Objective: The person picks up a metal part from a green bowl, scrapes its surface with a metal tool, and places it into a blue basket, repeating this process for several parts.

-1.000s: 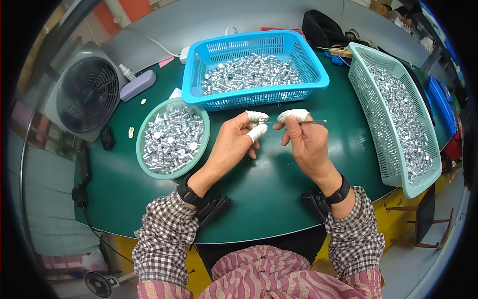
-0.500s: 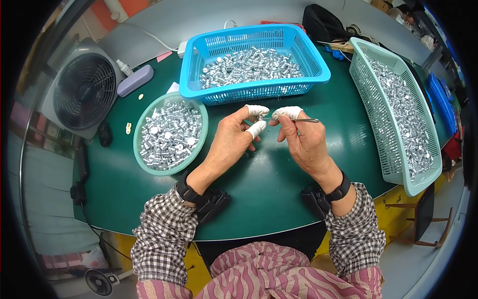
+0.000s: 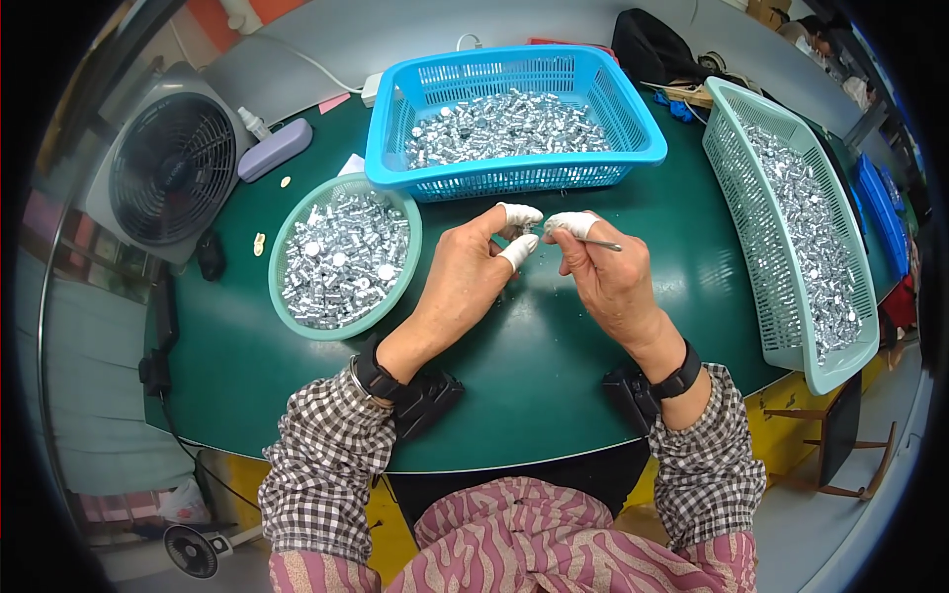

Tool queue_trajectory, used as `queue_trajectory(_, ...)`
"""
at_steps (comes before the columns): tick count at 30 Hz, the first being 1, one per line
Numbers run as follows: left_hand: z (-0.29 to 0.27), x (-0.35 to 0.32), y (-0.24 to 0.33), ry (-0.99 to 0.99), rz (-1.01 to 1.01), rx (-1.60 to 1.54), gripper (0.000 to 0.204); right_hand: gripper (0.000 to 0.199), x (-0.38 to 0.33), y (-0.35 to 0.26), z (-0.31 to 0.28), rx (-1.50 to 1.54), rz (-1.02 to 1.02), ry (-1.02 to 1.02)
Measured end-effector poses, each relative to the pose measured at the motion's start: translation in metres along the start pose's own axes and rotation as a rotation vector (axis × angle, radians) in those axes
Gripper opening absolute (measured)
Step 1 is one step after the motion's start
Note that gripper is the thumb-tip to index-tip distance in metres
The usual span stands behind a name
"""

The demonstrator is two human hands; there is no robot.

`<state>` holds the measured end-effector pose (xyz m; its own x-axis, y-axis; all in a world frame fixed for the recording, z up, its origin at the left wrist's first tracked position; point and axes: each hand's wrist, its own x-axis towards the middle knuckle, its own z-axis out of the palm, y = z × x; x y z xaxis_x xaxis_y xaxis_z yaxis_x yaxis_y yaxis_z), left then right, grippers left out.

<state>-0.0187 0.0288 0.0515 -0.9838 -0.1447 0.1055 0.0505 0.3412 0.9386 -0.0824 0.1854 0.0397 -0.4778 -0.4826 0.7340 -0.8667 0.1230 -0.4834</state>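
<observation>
Over the middle of the table, my left hand [image 3: 460, 269] pinches a small silvery metal part [image 3: 527, 229] between thumb and forefinger; the fingers mostly cover it. White wraps sit on the fingertips of both hands. Close by on its right, my right hand [image 3: 615, 287] is closed around a thin metal rod-like tool [image 3: 601, 244]. The back end of the tool sticks out beyond the fingers, while its front end is hidden near the part. Left of my hands is a round green basket [image 3: 281, 296] heaped with similar metal parts.
A blue basket [image 3: 514, 176] of metal parts stands behind my hands, and a long pale green basket [image 3: 756, 237] of them at the right. On the left are a fan [image 3: 170, 170], a lilac case [image 3: 275, 150] and a computer mouse [image 3: 210, 255]. A black bag [image 3: 647, 44] lies at the back.
The tool in my right hand now slants more, and less of it shows beyond the fingers. The two hands' fingertips are slightly closer together. The whole view has shifted a little.
</observation>
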Motion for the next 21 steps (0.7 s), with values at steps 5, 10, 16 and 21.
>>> queue_trajectory(5, -0.0021, -0.0012, 0.0022, 0.001, -0.004, 0.09, 0.024, 0.014, 0.0014, -0.0086, -0.0084, 0.125, 0.116, 0.069)
queue_trajectory(10, -0.0016, 0.0001, -0.0026, -0.004, -0.006, 0.105, 0.023, 0.015, 0.002, -0.0075, -0.0055, 0.158, 0.168, 0.034)
queue_trajectory(16, -0.0006, -0.001, -0.0005, -0.008, -0.013, 0.101, 0.022, 0.014, 0.0006, -0.0072, -0.0044, 0.146, 0.159, -0.011)
queue_trajectory(21, 0.0002, -0.0005, -0.0015, 0.004, 0.01, 0.107, 0.023, 0.014, 0.0002, -0.0068, -0.0031, 0.127, 0.149, -0.011)
